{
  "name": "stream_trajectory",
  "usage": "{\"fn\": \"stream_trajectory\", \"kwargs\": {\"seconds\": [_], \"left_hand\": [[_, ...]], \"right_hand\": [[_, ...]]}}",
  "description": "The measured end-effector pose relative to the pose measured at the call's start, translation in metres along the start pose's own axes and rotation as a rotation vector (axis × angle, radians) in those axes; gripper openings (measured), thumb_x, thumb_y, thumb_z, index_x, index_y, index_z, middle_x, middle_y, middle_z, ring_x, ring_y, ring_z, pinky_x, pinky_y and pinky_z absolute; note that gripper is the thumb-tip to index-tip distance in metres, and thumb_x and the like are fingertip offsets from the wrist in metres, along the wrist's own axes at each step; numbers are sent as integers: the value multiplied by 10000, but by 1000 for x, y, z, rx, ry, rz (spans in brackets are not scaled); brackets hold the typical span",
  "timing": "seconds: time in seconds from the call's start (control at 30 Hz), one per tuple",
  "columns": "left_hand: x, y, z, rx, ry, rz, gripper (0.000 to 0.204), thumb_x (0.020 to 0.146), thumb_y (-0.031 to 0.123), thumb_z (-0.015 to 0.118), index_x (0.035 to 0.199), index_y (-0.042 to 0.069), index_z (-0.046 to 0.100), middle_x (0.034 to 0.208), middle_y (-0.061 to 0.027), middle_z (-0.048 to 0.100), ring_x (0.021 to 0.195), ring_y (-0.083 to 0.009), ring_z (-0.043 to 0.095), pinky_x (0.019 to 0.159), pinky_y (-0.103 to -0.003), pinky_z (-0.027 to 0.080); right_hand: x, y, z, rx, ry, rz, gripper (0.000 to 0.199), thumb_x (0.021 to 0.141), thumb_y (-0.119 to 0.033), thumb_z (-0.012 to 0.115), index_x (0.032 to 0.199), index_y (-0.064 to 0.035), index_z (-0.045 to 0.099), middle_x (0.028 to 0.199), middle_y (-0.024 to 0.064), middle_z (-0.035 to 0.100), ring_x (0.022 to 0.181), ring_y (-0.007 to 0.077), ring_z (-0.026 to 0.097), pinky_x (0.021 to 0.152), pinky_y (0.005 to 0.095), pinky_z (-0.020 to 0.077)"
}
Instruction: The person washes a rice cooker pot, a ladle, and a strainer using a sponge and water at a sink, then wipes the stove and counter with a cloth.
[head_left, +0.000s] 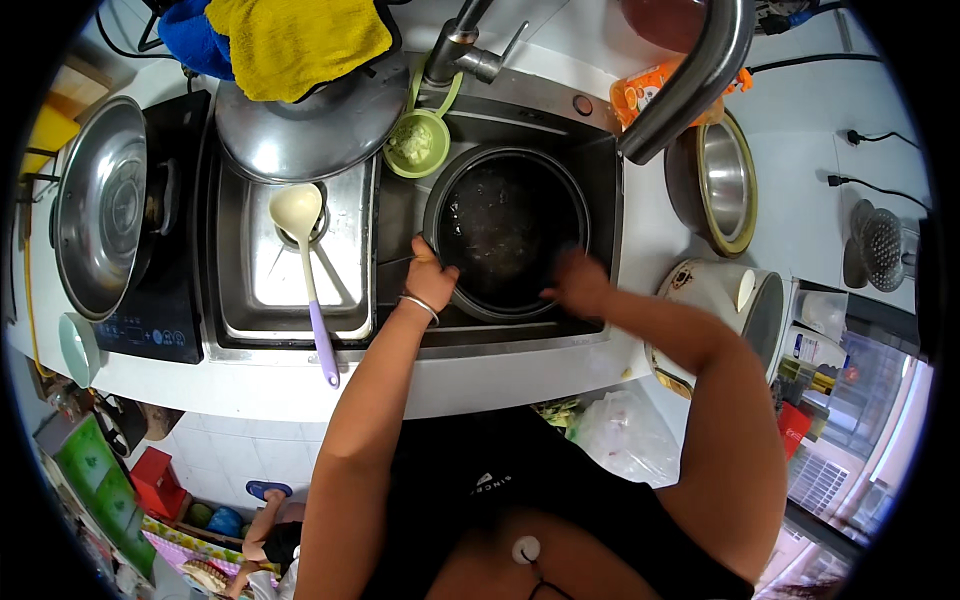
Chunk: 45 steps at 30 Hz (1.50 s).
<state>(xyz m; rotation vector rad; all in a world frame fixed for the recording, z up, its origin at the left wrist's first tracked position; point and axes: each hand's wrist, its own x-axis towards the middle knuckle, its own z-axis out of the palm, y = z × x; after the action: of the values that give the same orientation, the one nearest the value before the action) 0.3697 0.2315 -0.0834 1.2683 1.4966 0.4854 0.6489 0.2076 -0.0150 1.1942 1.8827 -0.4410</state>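
A dark round pot (510,225) sits in the right basin of a steel sink (395,215), with water and a few specks showing on its bottom. The left hand (432,278) grips the pot's near left rim, fingers curled over the edge and clamped on it, a thin bracelet on the wrist. The right hand (578,283) lies on the near right rim with its fingers reaching into the pot; it is blurred, so whether they are together or apart cannot be told. Just behind the pot, a green cup (417,143) with pale contents rests at the basin's back edge beside the faucet (690,75), whose spout arches over the right side. In the left basin a cream ladle (305,250) with a purple handle lies with its bowl over the drain, and a large steel lid (310,125) rests across the basin's back, under a yellow cloth (295,40). Farther left, a wok (100,205) stands on a black cooktop (165,300). To the right of the sink, on the counter, are a steel bowl (720,180) and a white rice cooker (725,310).
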Motion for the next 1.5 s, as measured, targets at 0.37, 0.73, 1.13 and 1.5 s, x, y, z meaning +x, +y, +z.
{"fn": "stream_trajectory", "kwargs": {"seconds": [0.37,0.73,1.13,1.5], "left_hand": [[-2,5,4,22,3,67,673,749,137,612,1229,-124,219,828,-325,612,827,-482,606,707,-455,493],[1,1,5,25,21,47,690,749,131,621,1251,-111,215,895,-341,605,873,-486,601,752,-441,487],[0,4,1,72,-23,-10,695,745,135,629,1268,-86,229,911,-312,618,874,-450,622,765,-417,495],[1,10,3,16,-28,11,618,738,105,596,1229,-84,273,929,-303,622,908,-446,620,781,-424,488]], "right_hand": [[159,-86,12,465,659,-108,458,943,-365,427,1311,-101,496,1326,129,512,1211,322,474,1079,397,300],[98,-48,52,783,-57,-106,553,954,-447,408,1355,-68,445,1428,213,366,1329,359,334,1103,407,268],[150,0,-2,1338,419,727,385,850,-87,568,1232,-51,548,1252,204,535,1143,387,503,947,411,449],[179,-24,-89,1782,1165,949,229,917,-159,535,1054,24,544,1067,232,607,925,340,609,745,428,501]]}}
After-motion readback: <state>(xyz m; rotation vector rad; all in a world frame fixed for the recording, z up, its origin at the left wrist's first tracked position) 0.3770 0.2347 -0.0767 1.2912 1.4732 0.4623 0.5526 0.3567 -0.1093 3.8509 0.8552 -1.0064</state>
